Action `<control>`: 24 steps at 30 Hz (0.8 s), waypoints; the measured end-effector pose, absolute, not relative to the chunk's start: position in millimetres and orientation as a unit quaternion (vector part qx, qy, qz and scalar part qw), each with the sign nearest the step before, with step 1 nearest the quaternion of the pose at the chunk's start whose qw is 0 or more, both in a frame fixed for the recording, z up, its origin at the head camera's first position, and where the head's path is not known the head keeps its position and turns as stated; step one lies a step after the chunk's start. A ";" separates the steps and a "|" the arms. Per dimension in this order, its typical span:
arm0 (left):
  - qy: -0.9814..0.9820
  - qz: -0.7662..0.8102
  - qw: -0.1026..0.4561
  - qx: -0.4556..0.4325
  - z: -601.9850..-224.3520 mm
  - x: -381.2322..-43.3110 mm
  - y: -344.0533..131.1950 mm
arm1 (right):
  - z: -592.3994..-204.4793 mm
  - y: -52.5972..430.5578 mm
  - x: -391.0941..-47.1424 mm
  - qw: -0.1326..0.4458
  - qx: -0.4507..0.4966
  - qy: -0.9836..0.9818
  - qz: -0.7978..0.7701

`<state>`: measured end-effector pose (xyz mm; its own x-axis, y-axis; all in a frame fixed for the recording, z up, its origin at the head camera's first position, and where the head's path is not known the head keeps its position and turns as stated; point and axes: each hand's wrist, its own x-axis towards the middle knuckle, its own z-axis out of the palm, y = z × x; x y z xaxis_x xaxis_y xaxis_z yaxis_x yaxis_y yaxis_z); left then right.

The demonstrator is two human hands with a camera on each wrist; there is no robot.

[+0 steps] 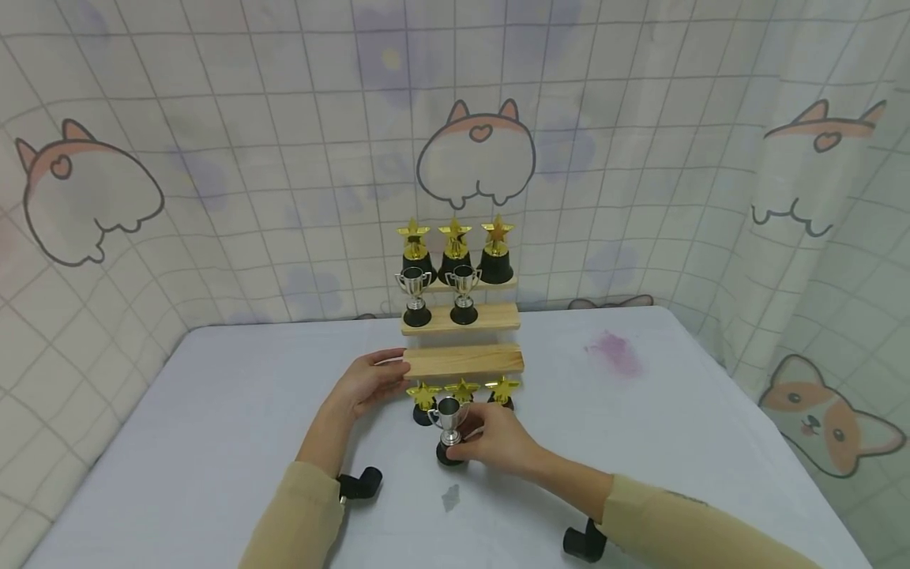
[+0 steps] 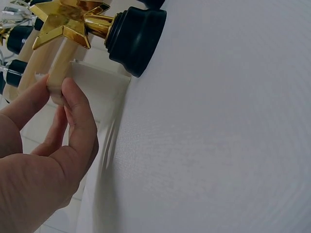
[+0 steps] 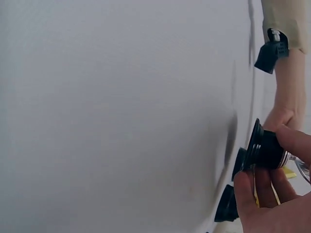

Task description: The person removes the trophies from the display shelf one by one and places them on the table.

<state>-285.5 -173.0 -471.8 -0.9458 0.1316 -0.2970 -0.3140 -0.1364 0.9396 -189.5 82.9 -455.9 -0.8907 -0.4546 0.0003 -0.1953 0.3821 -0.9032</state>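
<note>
My left hand (image 1: 364, 385) pinches the left end of the lowest wooden shelf board (image 1: 465, 361); the left wrist view shows thumb and fingers on either side of the board's end (image 2: 59, 73). In my right hand (image 1: 503, 441) is a small silver trophy cup (image 1: 449, 415) with two handles, gripped low at its black base (image 3: 266, 148). It stands upright, in front of a row of gold star trophies (image 1: 424, 397) below the board. My right fingers partly hide that row. Whether the cup's base touches the table, I cannot tell.
Two silver trophy cups (image 1: 464, 294) stand on the middle wooden step (image 1: 490, 317). Behind them, three gold star trophies (image 1: 496, 251) sit on the top step. A white cloth covers the table (image 1: 235, 419), and a printed curtain (image 1: 284, 158) hangs behind.
</note>
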 end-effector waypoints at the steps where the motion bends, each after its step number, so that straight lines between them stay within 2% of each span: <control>1: 0.640 0.750 0.148 -0.074 -471.6 -285.8 -173.1 | -456.2 82.1 -189.1 0.126 -0.198 0.823 -0.517; 8: 0.638 0.752 0.151 -0.069 -470.8 -285.5 -172.9 | -458.7 76.6 -186.7 0.132 -0.196 0.835 -0.497; 17: 0.636 0.753 0.153 -0.072 -470.8 -285.8 -175.3 | -467.2 65.4 -188.2 0.095 -0.209 0.853 -0.469; 24: 0.633 0.757 0.153 -0.055 -471.1 -284.9 -175.2 | -466.4 66.6 -187.3 0.089 -0.194 0.861 -0.461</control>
<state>-284.9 -175.2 -471.1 -0.9468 0.1622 -0.2778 -0.3020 -0.1509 0.9413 -187.3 66.6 -466.4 -0.9087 -0.4166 0.0251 -0.2519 0.4996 -0.8288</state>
